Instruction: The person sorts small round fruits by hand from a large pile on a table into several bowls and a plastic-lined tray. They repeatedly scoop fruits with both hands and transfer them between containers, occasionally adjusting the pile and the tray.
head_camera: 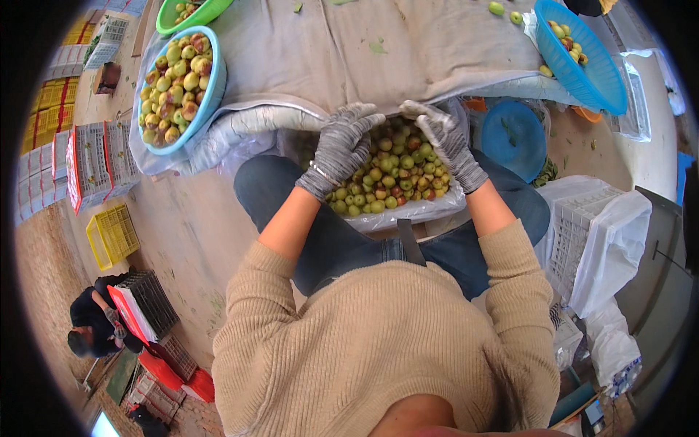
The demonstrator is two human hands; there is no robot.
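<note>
A plastic-lined crate (382,219) full of green and reddish-brown jujubes (389,173) stands between my knees, under the edge of a cloth-covered table (306,54). My left hand (347,147), in a grey knit glove with a band at the wrist, hovers over the left part of the fruit. Its fingers point toward the table edge, thumb apart, with no fruit visible in it. Over the crate's far right side is my right hand (445,139), gloved alike, fingers spread and slightly bent. Nothing shows in its grasp. Both hands hide some of the fruit.
A light-blue basket (219,82) heaped with jujubes sits at the table's left, near a green basket (205,15). At right are a tilted blue basket (595,76) and a blue basin (513,139). A plastic-covered crate (587,235) flanks my right knee. Another person (95,319) works at lower left.
</note>
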